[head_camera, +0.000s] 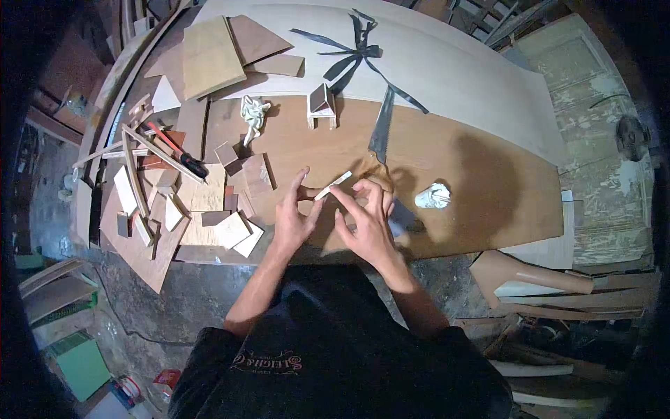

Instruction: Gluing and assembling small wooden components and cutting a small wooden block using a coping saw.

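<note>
A small, narrow, pale wooden piece (333,186) is pinched at its lower end by the fingers of my left hand (297,214). My right hand (367,217) is beside it, the index fingertip touching or almost touching the piece, the other fingers spread and curled. Beyond my right hand lies a handsaw (381,128), its blade pointing away and its handle partly hidden by the hand. Farther off stands a small wooden model (322,107) with a dark peaked top and short legs. To the right is a crumpled white wrapped bundle (433,196).
Wood strips (133,170), offcuts (233,230) and a red-and-black screwdriver (193,165) crowd the left side. A crumpled cloth (254,115) lies beyond. Plywood panels (212,57) rest at the back left. Black straps (361,52) lie on a large pale sheet (471,78).
</note>
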The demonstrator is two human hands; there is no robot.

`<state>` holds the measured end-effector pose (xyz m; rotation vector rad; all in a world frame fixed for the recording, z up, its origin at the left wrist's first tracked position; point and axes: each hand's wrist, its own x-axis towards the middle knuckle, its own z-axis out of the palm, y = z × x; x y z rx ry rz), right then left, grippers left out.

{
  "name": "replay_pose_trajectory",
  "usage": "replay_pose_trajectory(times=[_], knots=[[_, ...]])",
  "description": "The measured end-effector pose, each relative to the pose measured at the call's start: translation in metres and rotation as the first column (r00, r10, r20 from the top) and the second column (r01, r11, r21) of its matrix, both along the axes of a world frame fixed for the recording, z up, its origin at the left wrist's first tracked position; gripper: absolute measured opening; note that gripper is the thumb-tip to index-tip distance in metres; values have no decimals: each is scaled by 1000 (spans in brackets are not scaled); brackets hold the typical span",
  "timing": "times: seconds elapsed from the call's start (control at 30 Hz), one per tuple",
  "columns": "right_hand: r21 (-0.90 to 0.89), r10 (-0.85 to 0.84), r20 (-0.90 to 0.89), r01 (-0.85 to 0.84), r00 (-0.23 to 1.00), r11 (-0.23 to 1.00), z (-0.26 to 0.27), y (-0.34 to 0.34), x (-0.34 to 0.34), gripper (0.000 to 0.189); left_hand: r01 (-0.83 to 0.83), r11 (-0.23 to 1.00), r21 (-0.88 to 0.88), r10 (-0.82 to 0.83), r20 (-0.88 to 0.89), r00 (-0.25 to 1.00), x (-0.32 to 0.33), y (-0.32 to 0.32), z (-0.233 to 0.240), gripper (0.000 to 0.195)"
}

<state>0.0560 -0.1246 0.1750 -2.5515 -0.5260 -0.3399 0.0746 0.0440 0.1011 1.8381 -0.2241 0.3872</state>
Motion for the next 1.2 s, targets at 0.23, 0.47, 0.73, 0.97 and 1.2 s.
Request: replay_pose_trajectory(times=[0.23,0.47,0.73,0.97,1.2], knots=[[-39,-37,-23,36,999,999,-7,6,1,54,-2,999,-38,-2,-98,995,1,0,0,69],[-56,-14,-32,12,999,998,-8,2,-3,57,17,999,-31,-19,-54,998,5,-4,-5,68],[143,-14,-42,20,999,990,-3,-9,6,56,20,999,-38,-25,-132,991,7,-5,-1,69],[91,-28,-46,32,999,995,-2,-14,18,57,47,999,-20,-48,-57,997,9,-5,-9,69],[142,-1,-41,7,999,990,-3,-14,21,68,69,998,-14,-70,-89,994,10,-5,-1,67]])
